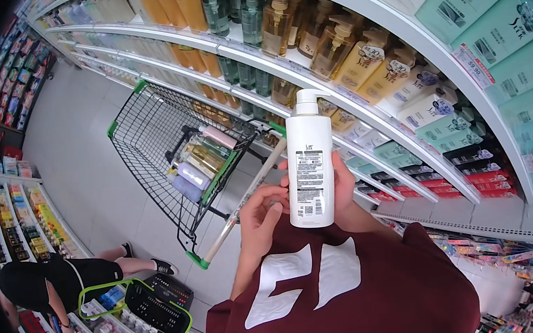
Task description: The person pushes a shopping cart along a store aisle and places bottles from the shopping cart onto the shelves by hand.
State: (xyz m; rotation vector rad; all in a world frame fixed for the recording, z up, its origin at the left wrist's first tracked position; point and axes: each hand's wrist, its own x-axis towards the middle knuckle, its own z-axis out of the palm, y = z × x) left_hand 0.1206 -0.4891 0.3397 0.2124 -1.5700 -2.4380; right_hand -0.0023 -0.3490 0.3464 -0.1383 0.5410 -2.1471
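White plastic pump bottle (pixel 309 168) with black print stands up in front of the maroon shirt (pixel 384 278), with its print turned to the person wearing the camera. Far left, another person in black clothes (pixel 27 286) bends by a shelf, near a black plastic basket with a bright green rim (pixel 158 308); I cannot tell what is in it. Next comes a black wire shopping cart with green corners (pixel 112 128). Inside lie a pale purple bottle (pixel 192 173), some yellow ones (pixel 203 160) and a pink one (pixel 217 137), all close together. Beside the bottle's left side is the left hand (pixel 260 213), with fingers half curled; I cannot tell if it touches. On the other side, the right hand (pixel 342 181) is wrapped around the bottle and holds it tight. The step right now looks like checking the words on the bottle. I think moving it next calls for a good, firm hold, as the sides look smooth. Farther right, long white shelves (pixel 483 102) hold rows of gold, cream and mint green bottles.
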